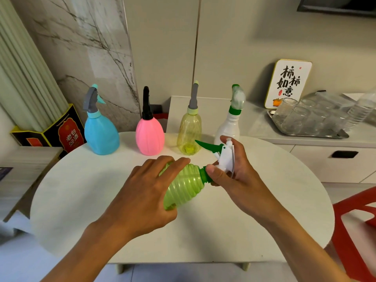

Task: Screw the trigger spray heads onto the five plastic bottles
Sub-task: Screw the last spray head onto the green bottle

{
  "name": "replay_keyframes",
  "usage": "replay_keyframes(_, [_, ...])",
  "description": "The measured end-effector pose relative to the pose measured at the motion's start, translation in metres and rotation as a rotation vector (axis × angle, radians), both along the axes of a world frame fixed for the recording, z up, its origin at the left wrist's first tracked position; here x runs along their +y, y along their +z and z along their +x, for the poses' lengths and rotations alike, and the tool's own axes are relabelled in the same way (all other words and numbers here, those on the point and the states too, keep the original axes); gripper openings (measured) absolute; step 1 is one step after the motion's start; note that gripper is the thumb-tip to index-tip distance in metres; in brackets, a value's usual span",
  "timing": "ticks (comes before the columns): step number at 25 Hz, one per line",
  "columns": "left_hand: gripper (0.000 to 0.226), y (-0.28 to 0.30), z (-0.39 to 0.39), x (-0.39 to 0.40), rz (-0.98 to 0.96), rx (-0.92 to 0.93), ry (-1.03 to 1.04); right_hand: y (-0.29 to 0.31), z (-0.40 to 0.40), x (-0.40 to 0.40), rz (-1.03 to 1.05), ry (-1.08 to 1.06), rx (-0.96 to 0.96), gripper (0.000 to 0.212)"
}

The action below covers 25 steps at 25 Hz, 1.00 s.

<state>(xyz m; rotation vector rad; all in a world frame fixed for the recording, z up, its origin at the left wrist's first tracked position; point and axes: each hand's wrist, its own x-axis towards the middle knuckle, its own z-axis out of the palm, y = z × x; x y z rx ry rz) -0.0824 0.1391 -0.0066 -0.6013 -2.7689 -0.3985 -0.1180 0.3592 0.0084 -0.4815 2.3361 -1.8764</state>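
Green bottle (184, 186), tilted above the table (81, 200), is gripped by the left hand (146, 192); the right hand (230, 174) pinches the spray head (225, 157) collar. Keeping threads square should prevent cross-threading.

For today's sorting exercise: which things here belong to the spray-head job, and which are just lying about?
Job: green bottle, white spray head, blue bottle, pink bottle, yellow bottle, white bottle.
Lying about: glasses tray, sign, red chair, box.
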Motion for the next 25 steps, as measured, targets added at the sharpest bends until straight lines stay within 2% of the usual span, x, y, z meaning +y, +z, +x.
replay_keyframes(4, [0.097, 0.0004, -0.001, 0.0032, 0.033, 0.003, 0.007, -0.001, 0.0007, -0.0014, -0.087, -0.011, -0.031, 0.084])
replay_keyframes(9, [0.097, -0.0023, -0.0008, 0.0041, 0.023, 0.009, 0.017, -0.0002, 0.0022, -0.0073, -0.029, -0.076, 0.006, 0.074])
replay_keyframes(12, [0.095, -0.0005, -0.0004, 0.0041, 0.044, 0.004, 0.024, -0.002, 0.0002, -0.005, -0.082, -0.061, -0.027, 0.079])
replay_keyframes(16, [0.096, -0.0011, 0.0001, 0.0047, 0.038, -0.002, 0.018, -0.0004, 0.0019, -0.0076, -0.035, -0.084, -0.002, 0.078])
replay_keyframes(19, [0.095, 0.0006, -0.0005, 0.0045, 0.062, 0.003, 0.026, -0.0028, 0.0009, -0.0054, -0.11, -0.061, -0.038, 0.083])
replay_keyframes(23, [0.095, -0.0005, 0.0001, 0.0064, 0.061, -0.015, 0.019, -0.0005, 0.0032, -0.0085, -0.043, -0.122, 0.023, 0.079])
replay_keyframes(25, [0.096, -0.0005, -0.0003, 0.0059, 0.061, -0.012, 0.023, -0.0026, 0.0029, -0.0077, -0.088, -0.113, -0.019, 0.079])
